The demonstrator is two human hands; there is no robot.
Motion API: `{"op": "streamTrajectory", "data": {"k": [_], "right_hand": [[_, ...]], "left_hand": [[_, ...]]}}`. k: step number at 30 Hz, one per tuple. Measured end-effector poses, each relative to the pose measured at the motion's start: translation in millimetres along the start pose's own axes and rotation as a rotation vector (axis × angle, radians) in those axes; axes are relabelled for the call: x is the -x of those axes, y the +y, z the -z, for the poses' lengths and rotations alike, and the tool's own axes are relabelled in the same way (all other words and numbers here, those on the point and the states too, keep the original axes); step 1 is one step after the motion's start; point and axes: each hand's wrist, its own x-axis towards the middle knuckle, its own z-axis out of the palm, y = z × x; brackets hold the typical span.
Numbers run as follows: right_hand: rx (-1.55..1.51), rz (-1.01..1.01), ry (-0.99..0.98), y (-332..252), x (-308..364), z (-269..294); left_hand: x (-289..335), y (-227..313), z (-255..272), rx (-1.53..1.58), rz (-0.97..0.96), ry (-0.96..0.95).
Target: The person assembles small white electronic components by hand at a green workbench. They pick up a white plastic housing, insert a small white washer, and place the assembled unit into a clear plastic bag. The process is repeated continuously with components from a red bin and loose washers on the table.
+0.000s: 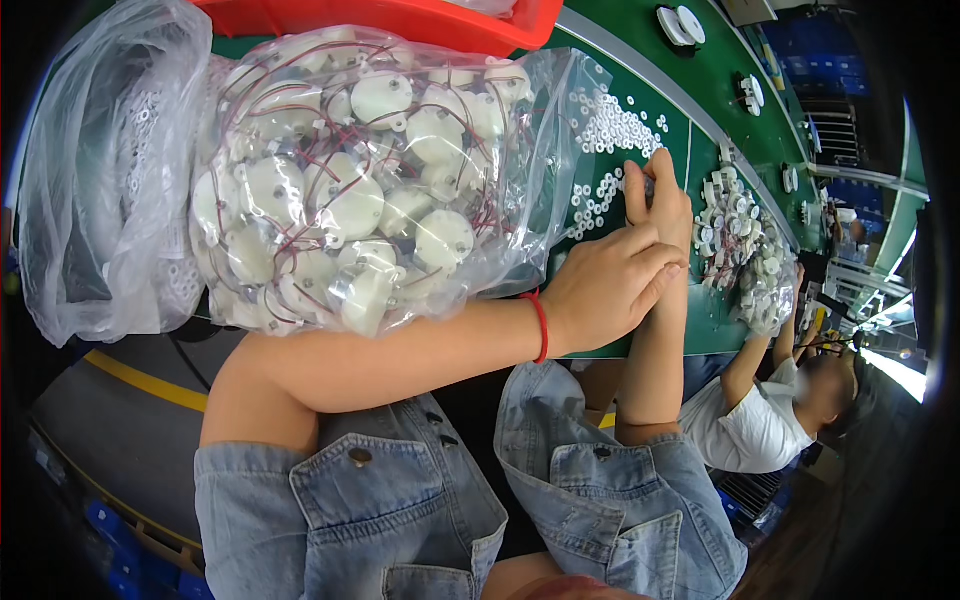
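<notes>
My left hand (600, 288) lies across my right wrist, its fingers bent and pressed against it. A red cord circles the left wrist. Beyond it, my right hand (664, 200) is closed, with thumb and forefinger around a small dark grey piece that I cannot make out. Both hands are over the green table (705, 320). Small white rings (618, 128) lie in a loose pile just past the right fingertips. More white rings (594, 207) are scattered to the left of that hand.
A large clear bag (345, 195) of round white motors with red wires fills the left side. Beside it stands another clear bag (125, 170) with white rings. A red bin (400, 22) is behind. Rightward lie more small wired motors (728, 215); a co-worker (765, 420) sits beyond.
</notes>
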Motion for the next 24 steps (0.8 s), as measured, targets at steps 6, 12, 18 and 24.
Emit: {"op": "streamTrajectory", "data": {"k": [6, 12, 18, 24], "right_hand": [[0.132, 0.030, 0.116, -13.6, 8.7, -4.4], [0.230, 0.015, 0.107, -17.3, 11.9, -9.3], [-0.054, 0.042, 0.087, 0.1, 6.2, -2.4], [-0.655, -0.099, 0.172, 32.8, 9.2, -8.3]], "left_hand": [[-0.8, 3.4, -3.1, 0.041, 0.063, 0.108], [3.2, 6.2, -5.0, 0.186, 0.141, 0.167], [2.3, 12.1, -4.8, 0.201, 0.145, 0.101], [2.5, 8.9, -0.7, 0.148, 0.208, -0.011]]}}
